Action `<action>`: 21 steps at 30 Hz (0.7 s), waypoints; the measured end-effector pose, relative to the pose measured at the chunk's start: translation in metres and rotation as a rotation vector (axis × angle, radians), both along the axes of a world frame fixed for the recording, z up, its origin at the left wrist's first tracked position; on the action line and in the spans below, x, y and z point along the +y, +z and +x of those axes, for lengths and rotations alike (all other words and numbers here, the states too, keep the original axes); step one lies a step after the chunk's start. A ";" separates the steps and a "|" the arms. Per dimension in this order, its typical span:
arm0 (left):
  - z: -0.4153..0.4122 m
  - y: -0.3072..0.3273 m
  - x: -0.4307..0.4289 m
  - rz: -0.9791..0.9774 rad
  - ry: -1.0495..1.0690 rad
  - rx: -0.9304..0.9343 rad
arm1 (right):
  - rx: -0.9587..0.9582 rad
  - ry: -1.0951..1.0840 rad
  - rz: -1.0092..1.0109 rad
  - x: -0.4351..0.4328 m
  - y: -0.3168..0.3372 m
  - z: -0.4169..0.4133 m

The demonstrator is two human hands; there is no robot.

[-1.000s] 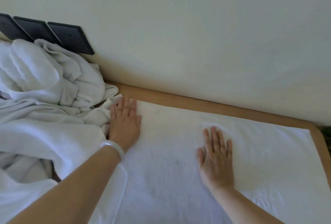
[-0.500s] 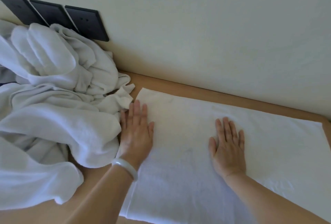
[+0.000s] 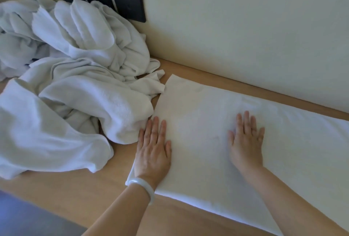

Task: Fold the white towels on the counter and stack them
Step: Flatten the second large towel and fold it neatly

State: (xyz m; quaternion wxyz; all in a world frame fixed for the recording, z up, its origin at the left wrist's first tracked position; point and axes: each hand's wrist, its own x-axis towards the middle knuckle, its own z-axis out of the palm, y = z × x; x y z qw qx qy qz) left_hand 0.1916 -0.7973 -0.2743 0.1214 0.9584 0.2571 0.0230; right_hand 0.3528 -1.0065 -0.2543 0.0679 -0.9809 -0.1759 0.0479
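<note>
- The left hand [image 3: 154, 149] lies palm down with its fingers straight and close together. It presses the left end of the smooth white terry towel [image 3: 207, 103] that is spread flat, and its outer side runs along that towel's left border.
- A pale, glassy bangle [image 3: 141, 183] circles the left wrist at the towel's near left corner.
- The right hand [image 3: 245, 145] is also flat, fingers a little spread, resting near the towel's middle and well apart from the left hand. Neither hand grips anything.
- The towel lies on the light wooden counter [image 3: 117, 188], with a strip of bare wood between its far edge and the cream wall [image 3: 245, 28]. Its right end runs out of view.
- Just left of the towel sits a crumpled heap of white terry towels [image 3: 75, 84]. One lobe touches the towel's left border and the left fingertips.
- Beyond the towel's far left corner, three black socket plates [image 3: 126, 1] are set in the wall.
- Likely risks:
  - That crowding lobe could be swept into the next fold.
  - Uneven pressure from the two hands could push up a ridge between them.
  - The unseen right end may be out of line, which would skew the fold.
</note>
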 end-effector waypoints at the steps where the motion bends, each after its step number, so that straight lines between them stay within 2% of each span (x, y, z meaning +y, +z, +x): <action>1: 0.000 0.000 0.000 -0.003 -0.002 0.006 | -0.045 0.099 0.028 0.012 0.002 -0.024; 3: -0.001 0.000 0.002 0.000 0.001 0.013 | -0.073 0.254 0.047 0.033 -0.006 -0.076; 6: 0.003 0.005 -0.008 -0.021 0.011 -0.010 | -0.033 0.239 0.007 0.040 -0.020 -0.106; 8: 0.002 0.010 -0.038 -0.071 -0.120 -0.051 | -0.048 0.233 -0.018 0.037 -0.025 -0.104; 11: -0.025 0.010 -0.072 -0.053 -0.312 -0.009 | -0.048 0.275 -0.032 0.036 -0.024 -0.103; 17: -0.066 0.007 0.012 -0.004 -0.309 0.013 | -0.023 0.242 -0.006 0.037 -0.024 -0.105; 19: -0.067 0.007 0.022 -0.004 -0.298 0.028 | -0.023 0.235 0.000 0.040 -0.025 -0.105; 21: -0.059 0.011 0.007 -0.021 -0.201 0.016 | -0.031 0.220 0.011 0.042 -0.024 -0.106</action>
